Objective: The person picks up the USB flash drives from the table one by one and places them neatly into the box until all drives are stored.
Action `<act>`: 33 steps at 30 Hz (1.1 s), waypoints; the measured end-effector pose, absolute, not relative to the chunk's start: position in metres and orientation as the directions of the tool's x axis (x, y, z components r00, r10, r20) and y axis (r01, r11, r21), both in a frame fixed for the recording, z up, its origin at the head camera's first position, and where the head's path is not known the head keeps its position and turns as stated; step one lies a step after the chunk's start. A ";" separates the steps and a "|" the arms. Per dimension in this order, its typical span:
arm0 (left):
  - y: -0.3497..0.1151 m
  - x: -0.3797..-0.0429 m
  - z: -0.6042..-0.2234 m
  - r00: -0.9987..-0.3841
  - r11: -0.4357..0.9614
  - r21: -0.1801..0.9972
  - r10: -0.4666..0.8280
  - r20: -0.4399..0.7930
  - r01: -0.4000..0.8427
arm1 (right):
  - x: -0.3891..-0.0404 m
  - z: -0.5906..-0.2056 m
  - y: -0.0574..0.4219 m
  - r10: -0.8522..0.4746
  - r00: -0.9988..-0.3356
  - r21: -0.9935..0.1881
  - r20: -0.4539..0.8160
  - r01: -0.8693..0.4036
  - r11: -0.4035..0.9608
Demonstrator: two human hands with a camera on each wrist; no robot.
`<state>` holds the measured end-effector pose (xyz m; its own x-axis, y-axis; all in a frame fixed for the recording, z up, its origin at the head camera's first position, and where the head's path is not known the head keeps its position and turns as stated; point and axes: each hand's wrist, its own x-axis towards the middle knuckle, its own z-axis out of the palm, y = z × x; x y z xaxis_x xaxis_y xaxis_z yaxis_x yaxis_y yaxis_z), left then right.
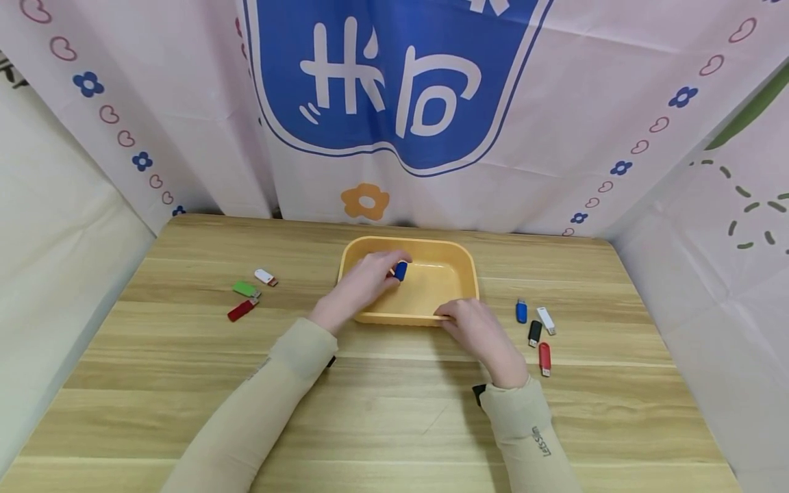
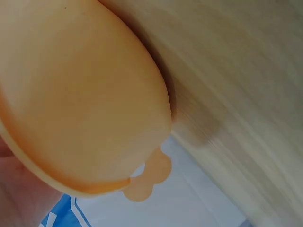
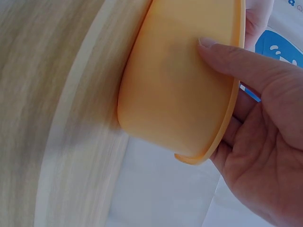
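A yellow plastic bin stands on the wooden table. Over its left side my left hand pinches a blue USB flash drive between thumb and fingers. My right hand grips the bin's near rim toward the right. In the right wrist view the thumb of the right hand presses the outer wall of the bin, with the other fingers over the rim. The left wrist view shows the bin's outside and part of the left hand; the drive is hidden there.
Left of the bin lie a white flash drive, a green one and a dark red one. To the right are a blue one, a white one, a black one and a red one. A printed curtain hangs behind the table.
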<state>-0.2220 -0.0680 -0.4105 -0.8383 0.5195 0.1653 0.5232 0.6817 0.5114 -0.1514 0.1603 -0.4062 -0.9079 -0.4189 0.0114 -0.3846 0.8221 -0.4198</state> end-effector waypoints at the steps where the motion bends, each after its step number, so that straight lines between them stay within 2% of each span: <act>1: -0.068 -0.222 -0.411 -0.840 0.687 0.508 0.520 0.156 0.519 | -0.152 -0.406 0.160 -0.419 -0.908 -0.420 0.010 -0.384 0.822; 10: -0.063 -0.224 -0.414 -0.860 0.737 0.474 0.500 0.098 0.482 | -0.152 -0.406 0.160 -0.418 -0.908 -0.417 0.006 -0.383 0.824; 26: -0.063 -0.229 -0.426 -0.848 0.774 0.369 0.523 0.086 0.515 | -0.152 -0.405 0.159 -0.420 -0.908 -0.418 0.002 -0.382 0.824; 33: -0.061 -0.231 -0.428 -0.834 0.779 0.301 0.531 0.151 0.551 | -0.152 -0.406 0.159 -0.416 -0.909 -0.416 0.005 -0.381 0.826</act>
